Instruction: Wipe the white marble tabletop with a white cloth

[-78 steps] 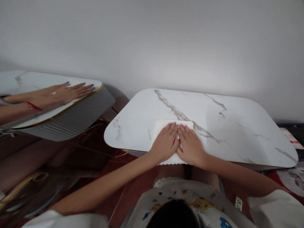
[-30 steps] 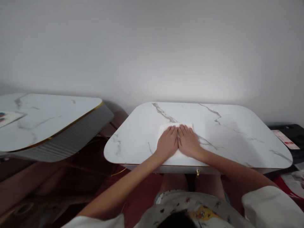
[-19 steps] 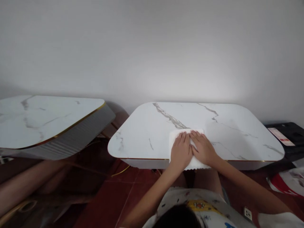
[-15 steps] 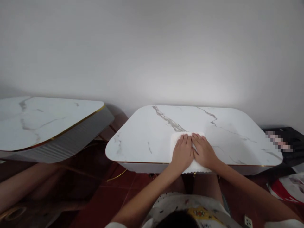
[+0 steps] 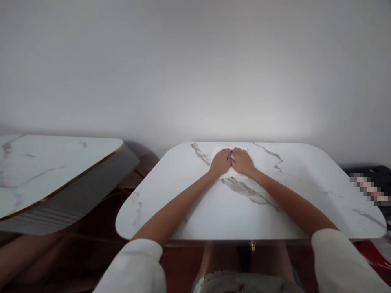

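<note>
Both hands press on a white cloth (image 5: pixel 232 172) near the far edge of a marble-patterned white table (image 5: pixel 195 199). My left hand (image 5: pixel 221 160) lies flat on the cloth's left part, fingers stretched forward. Beside it, my right hand (image 5: pixel 243 161) rests flat on the right part, its fingers also stretched out. The thumbs and index fingers of the two hands meet or nearly touch in the middle. Most of the cloth is hidden beneath them; narrow white margins show around.
A second marble-patterned table (image 5: pixel 55 162) with gold trim stands to the left, a gap between the two. Behind both rises a plain wall (image 5: pixel 195 73). At the right edge are a black object (image 5: pixel 378 173) and a red-and-white item (image 5: pixel 371 250). A small gold fitting (image 5: pixel 253 246) hangs under the front edge.
Both hands have pushed the cloth forward, from the table's near edge to close to its far edge, and slightly left. My arms are now stretched out; the view has leaned in over the table.
</note>
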Available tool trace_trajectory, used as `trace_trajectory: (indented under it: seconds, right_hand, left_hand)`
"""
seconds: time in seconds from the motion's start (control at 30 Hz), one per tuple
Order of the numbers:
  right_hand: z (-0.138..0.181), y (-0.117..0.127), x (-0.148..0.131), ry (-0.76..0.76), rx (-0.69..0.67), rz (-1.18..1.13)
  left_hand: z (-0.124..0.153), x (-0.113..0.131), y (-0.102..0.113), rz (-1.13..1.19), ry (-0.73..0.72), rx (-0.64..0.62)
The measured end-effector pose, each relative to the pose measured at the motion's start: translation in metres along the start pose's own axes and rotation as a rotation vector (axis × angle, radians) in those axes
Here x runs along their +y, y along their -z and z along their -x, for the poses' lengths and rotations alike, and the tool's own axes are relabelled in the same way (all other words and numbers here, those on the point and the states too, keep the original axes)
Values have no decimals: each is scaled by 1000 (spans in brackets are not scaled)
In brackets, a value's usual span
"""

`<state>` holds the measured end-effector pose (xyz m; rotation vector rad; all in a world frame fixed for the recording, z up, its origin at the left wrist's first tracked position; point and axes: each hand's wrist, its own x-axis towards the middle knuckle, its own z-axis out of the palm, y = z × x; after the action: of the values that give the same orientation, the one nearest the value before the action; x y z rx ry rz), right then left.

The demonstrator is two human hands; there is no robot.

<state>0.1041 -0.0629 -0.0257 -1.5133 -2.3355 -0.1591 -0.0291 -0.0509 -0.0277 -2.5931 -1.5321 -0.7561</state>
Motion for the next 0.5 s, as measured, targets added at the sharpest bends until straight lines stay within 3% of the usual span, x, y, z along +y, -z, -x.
trace_trajectory:
  seconds: [0.1,0.2,0.37,0.5]
  right_hand:
    - [-39,-11,22,41,7,-41]
    - [-60,-15,48,36,-6,-68]
    - [-54,-14,83,-64,14,-36]
    - [-36,-7,83,-112,37,40]
  left_hand:
    - [-32,-17,-11,-39,38,29]
    - [-59,-16,-23,-52,32,41]
    - [-91,2,-46,-18,-34,28]
    - [-96,11,-57,22,-102,29]
